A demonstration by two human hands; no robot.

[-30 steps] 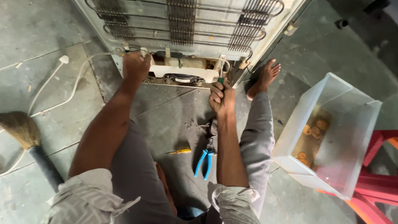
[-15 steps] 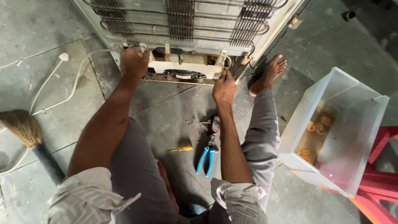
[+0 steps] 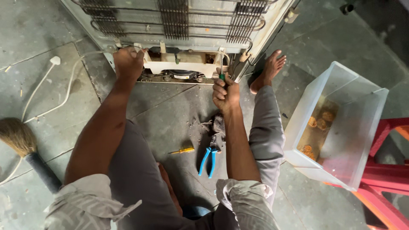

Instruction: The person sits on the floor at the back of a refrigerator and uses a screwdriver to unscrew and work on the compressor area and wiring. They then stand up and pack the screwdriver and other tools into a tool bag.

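I sit on a concrete floor facing the back of a refrigerator (image 3: 183, 21) with black condenser coils. My left hand (image 3: 128, 61) grips the lower left edge of its white compressor compartment (image 3: 179, 68). My right hand (image 3: 225, 91) is closed around a green-handled tool (image 3: 222, 77), likely a screwdriver, pointed at the compartment's lower right corner. Its tip is hidden. My bare foot (image 3: 269, 68) rests beside the refrigerator's right corner.
Blue-handled pliers (image 3: 208, 161), a small yellow screwdriver (image 3: 183, 150) and a grey rag (image 3: 218, 127) lie on the floor between my legs. A clear plastic bin (image 3: 341, 123) leans on a red stool (image 3: 383, 170) at right. A white cord and plug (image 3: 54, 60) and a broom (image 3: 19, 140) lie left.
My right hand has moved up from the floor area toward the compartment's lower right corner with the tool. The left hand stays on the left edge.
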